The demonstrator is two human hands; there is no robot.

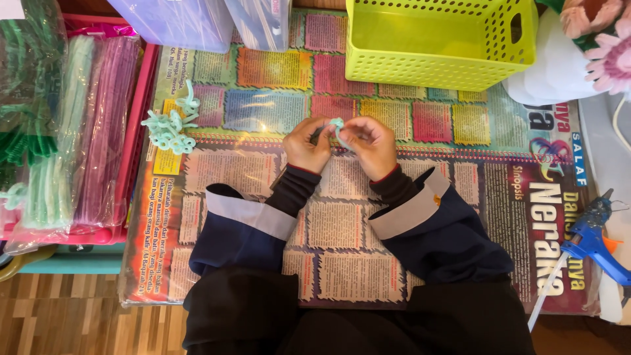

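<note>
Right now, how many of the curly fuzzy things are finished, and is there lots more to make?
A small pile of mint-green curled pieces already lies on the printed mat; their exact number is hard to tell. One more mint-green pipe cleaner is being bent between the left hand and right hand. Bags of unused pipe cleaners wait at the left, so plenty seems left.
</note>
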